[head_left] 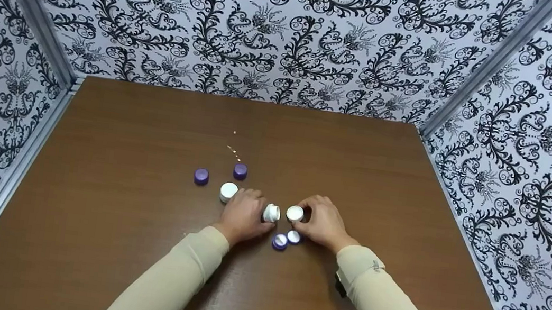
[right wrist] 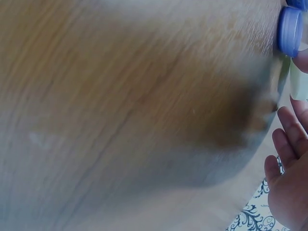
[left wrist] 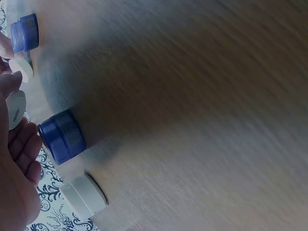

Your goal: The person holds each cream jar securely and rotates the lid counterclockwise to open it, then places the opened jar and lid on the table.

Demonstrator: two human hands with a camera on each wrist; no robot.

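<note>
A small white bottle (head_left: 271,213) lies tipped in my left hand (head_left: 245,212), its uncapped mouth facing right. My right hand (head_left: 321,221) holds a round white piece (head_left: 295,213) by its sides, just across from that mouth; I cannot tell whether it is a cap or a jar. Below the gap between the hands, two small purple containers (head_left: 279,241) with white tops sit side by side. A white lidded jar (head_left: 228,192) stands at the left hand's knuckles. In the left wrist view, printed letters show on the held white bottle (left wrist: 16,109).
Two purple lidded jars (head_left: 240,171) (head_left: 201,176) stand beyond the left hand. Several tiny pale grains (head_left: 234,151) lie scattered on the brown tabletop (head_left: 151,128) behind them. Patterned wall panels (head_left: 250,29) enclose the table at the back and sides.
</note>
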